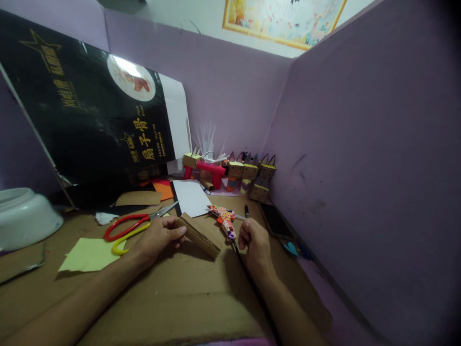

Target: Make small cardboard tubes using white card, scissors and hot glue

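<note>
Flanking the cardboard piece [200, 236]: scissors [141, 217], glue gun [225, 218]

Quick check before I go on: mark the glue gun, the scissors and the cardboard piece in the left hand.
Glue gun [226, 219]: head view, middle of its patterned body.
Scissors [143, 217]: head view, red handle near the blades.
Cardboard piece [199, 236]: head view, middle of its long side.

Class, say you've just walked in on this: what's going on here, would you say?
A person is working with bare hands. The left hand grips a small cardboard piece, tilted, by one end. The right hand is curled beside a patterned glue gun; whether it holds anything is hard to tell. Scissors lie by the left hand, and small eared cardboard figures stand at the back.
</note>
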Action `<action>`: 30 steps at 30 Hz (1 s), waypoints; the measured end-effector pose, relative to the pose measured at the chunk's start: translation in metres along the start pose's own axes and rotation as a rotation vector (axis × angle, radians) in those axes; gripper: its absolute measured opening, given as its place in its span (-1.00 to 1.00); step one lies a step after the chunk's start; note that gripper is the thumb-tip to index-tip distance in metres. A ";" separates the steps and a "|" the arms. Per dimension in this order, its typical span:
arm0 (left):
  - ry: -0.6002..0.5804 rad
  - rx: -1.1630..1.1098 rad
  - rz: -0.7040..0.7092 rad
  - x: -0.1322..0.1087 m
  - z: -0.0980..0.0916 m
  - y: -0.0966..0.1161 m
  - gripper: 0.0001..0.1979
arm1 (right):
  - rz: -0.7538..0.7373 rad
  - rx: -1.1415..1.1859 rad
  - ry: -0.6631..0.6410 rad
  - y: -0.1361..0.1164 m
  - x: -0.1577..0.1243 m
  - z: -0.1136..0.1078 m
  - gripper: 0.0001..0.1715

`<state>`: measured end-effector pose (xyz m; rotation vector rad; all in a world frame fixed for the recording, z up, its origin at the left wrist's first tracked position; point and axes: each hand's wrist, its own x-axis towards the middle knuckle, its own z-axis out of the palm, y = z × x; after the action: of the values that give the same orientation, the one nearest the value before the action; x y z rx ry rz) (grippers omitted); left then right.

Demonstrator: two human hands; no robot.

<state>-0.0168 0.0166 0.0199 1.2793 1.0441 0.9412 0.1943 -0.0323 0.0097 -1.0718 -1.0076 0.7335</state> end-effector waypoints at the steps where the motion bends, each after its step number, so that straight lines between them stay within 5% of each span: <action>1: 0.001 -0.008 0.020 -0.002 0.001 0.001 -0.80 | 0.002 -0.009 0.017 0.000 0.000 0.000 -0.56; 6: 0.066 -0.084 0.084 -0.005 0.002 0.003 -0.81 | 0.095 -0.020 0.037 -0.001 0.002 0.002 -0.64; 14: 0.052 -0.171 0.079 -0.005 0.007 -0.001 -0.79 | 0.372 0.053 -0.179 -0.002 -0.001 0.004 -0.61; 20: -0.078 -0.149 0.017 -0.008 0.011 -0.009 -0.70 | 0.344 0.097 -0.198 0.003 -0.003 0.006 -0.63; 26: -0.005 -0.222 -0.047 -0.008 0.015 -0.005 -0.73 | 0.181 0.059 -0.258 -0.003 -0.009 0.011 -0.78; 30: 0.018 -0.242 -0.034 -0.009 0.017 -0.005 -0.78 | 0.275 0.199 -0.217 -0.003 -0.011 0.016 -0.85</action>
<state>-0.0030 0.0033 0.0157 1.0517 0.9320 1.0209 0.1758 -0.0370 0.0114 -0.9803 -0.9553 1.1696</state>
